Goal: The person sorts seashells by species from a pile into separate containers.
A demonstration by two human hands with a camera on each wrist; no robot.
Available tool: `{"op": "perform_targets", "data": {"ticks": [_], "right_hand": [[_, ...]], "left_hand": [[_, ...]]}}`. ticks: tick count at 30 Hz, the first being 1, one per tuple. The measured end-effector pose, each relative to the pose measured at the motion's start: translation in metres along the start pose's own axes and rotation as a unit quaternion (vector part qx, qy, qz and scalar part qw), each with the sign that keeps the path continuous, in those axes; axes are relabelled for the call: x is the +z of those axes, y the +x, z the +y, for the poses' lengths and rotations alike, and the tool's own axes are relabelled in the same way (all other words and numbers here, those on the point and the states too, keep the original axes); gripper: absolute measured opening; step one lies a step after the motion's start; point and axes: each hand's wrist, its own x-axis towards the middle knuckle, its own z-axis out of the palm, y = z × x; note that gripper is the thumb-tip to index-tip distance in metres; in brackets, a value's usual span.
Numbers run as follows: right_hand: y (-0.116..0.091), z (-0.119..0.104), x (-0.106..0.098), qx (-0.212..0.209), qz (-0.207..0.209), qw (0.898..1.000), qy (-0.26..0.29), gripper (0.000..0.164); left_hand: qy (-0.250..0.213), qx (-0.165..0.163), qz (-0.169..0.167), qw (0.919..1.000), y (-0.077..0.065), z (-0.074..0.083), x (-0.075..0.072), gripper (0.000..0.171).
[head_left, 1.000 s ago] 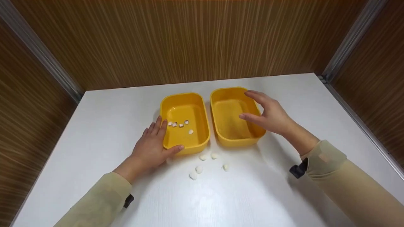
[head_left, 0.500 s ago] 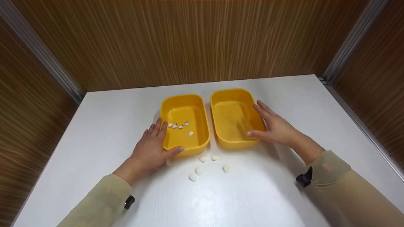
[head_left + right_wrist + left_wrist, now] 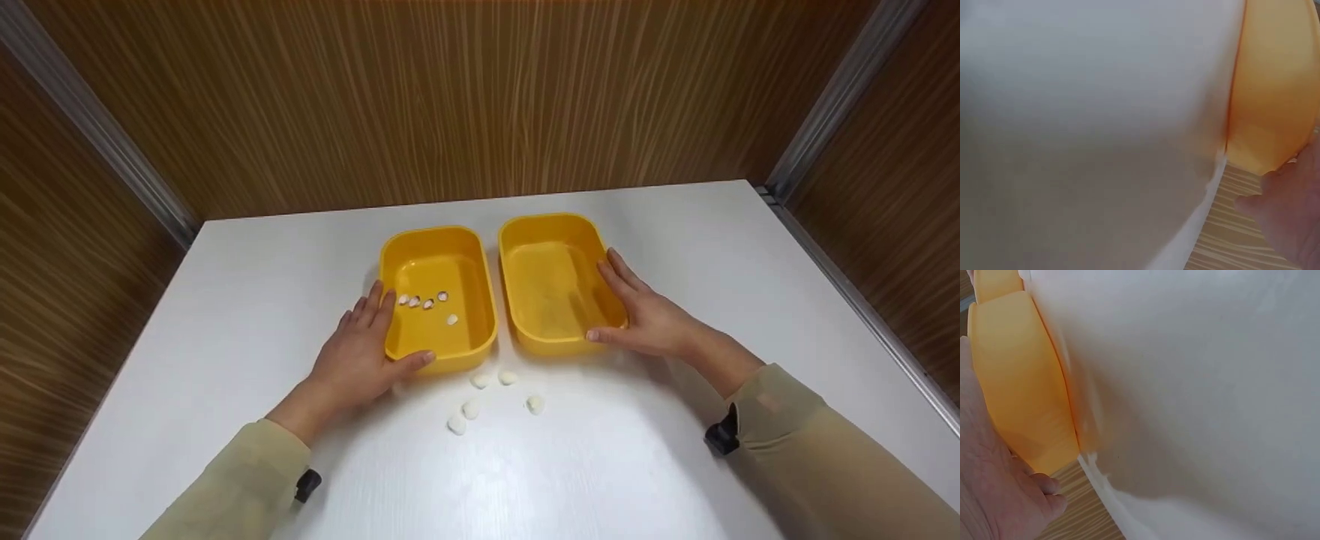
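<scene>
Two yellow plastic bins stand side by side in the head view. My left hand (image 3: 354, 358) rests against the near left corner of the left bin (image 3: 439, 364), its fingers along the side and thumb at the front. Several small white pieces (image 3: 428, 304), a few with dark edges, lie inside that bin. At the right bin (image 3: 551, 346), my right hand (image 3: 654, 319) touches the near right corner, with fairly straight fingers along its side and the thumb at the front. No pieces show inside the right bin. In the right wrist view, the bin wall (image 3: 1275, 84) meets the fingers.
Several off-white lumps (image 3: 480, 380) lie on the white table (image 3: 525, 480) in front of the bins. Wood-grain panels (image 3: 480, 97) rise behind and at both sides, with metal strips in the corners.
My right hand has come down and toward me from above the right bin, onto its near right corner. The left hand and both bins stay about where they were.
</scene>
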Motion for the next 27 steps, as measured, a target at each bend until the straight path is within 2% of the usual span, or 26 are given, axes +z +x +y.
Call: {"op": "perform_targets", "data": {"ticks": [6, 11, 15, 18, 22, 27], "right_hand": [[0.0, -0.001, 0.002, 0.009, -0.003, 1.0, 0.01, 0.12], [0.0, -0.002, 0.001, 0.014, -0.007, 1.0, 0.027, 0.122], [0.0, -0.001, 0.002, 0.012, -0.006, 0.999, 0.031, 0.123], [0.0, 0.0, 0.002, 0.007, -0.002, 0.999, 0.038, 0.122], [0.0, 0.001, 0.002, -0.002, 0.003, 0.999, 0.042, 0.12], [0.0, 0.003, 0.003, -0.005, 0.004, 0.999, 0.04, 0.12]], "left_hand": [[0.014, -0.002, -0.001, 0.9999, -0.001, 0.0, -0.001, 0.123], [0.045, 0.017, 0.008, 0.9988, -0.003, 0.003, -0.005, 0.115], [0.057, 0.033, 0.024, 0.9975, -0.007, 0.01, -0.01, 0.107], [0.048, 0.046, 0.037, 0.9971, -0.011, 0.019, -0.017, 0.104], [0.015, 0.092, 0.066, 0.9935, -0.02, 0.032, -0.024, 0.097], [-0.034, 0.179, 0.09, 0.9791, -0.034, 0.044, -0.026, 0.085]]}}
